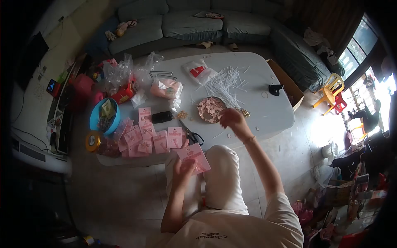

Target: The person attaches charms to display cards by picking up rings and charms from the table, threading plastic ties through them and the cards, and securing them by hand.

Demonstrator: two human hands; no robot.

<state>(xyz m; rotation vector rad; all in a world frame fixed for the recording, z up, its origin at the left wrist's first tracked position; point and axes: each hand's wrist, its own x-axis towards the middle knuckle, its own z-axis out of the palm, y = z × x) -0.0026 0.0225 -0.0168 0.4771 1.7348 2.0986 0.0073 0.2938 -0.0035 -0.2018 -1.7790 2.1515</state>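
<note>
My left hand (pixel 183 170) is wrapped round a pink card (pixel 195 157), held above my lap with its printed side up. Over the table, my right hand (pixel 233 123) hangs beside a round dish (pixel 210 110) full of small pink pieces. Its fingers are bent and partly blurred, and whether they hold anything cannot be made out. Small gold pieces (pixel 245 113) lie just behind that hand. More pink cards (pixel 160 141) are spread on the table to the left, several overlapping. Black-handled scissors (pixel 194 136) rest between the cards and the dish.
White sticks (pixel 227 84) lie scattered behind the dish, beside a white and red bag (pixel 199 71). A blue bowl (pixel 94 120), a gold-lidded jar (pixel 93 141), a black roll (pixel 162 117) and clear plastic bags (pixel 120 72) stand left. A black object (pixel 275 89) sits far right.
</note>
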